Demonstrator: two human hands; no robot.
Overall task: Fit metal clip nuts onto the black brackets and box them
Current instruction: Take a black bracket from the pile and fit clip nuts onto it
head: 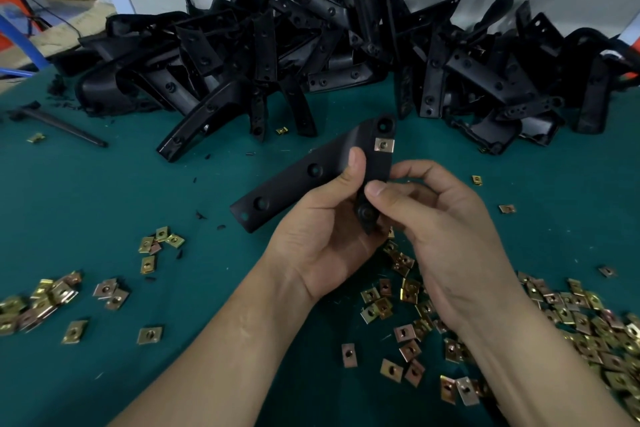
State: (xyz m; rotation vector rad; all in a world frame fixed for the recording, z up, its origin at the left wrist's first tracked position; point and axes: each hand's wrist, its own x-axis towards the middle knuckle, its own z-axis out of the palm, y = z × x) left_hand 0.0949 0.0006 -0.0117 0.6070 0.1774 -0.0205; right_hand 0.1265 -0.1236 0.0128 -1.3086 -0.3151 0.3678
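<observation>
While holding it clear of the green table (104,204), grips the black bracket (298,184) at its bend in the left hand (322,236), thumb curled over its face, and pinches the lower end between right hand (446,236) thumb and forefinger, with a fitted clip nut (384,145) near the top hole and loose clip nuts (588,322) scattered beneath.

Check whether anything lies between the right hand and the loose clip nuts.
Nothing visible does. The right hand, pinching the black plastic bracket, hangs over the brass-coloured metal clip nuts lying uncovered on the green table.
</observation>
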